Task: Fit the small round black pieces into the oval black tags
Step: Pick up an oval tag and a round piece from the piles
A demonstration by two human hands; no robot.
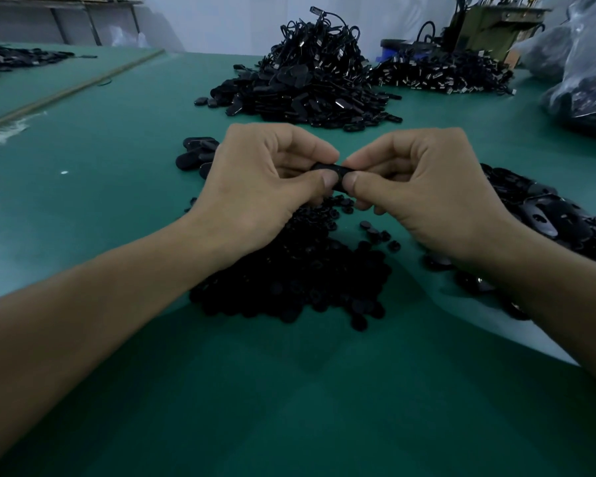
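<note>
Black oval tag [338, 175] pinched between left hand [255, 187] and right hand [424, 191], thumbs on top. Press squarely; whether a round piece sits inside, cannot tell.

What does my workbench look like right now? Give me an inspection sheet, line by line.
Surface: green mat, pale scuffed patch far left.
Job's things: oval black tag held between both hands; pile of small round black pieces beneath them; loose oval tags heaped right.
Clutter: far heap of corded tags; second heap to its right; plastic bags far right.
Hands: left hand and right hand each pinch the tag's ends.
Cables: nothing seen loose; cord loops in the far heap.
Surroundings: pale wall, blue tub, olive-green machine.
</note>
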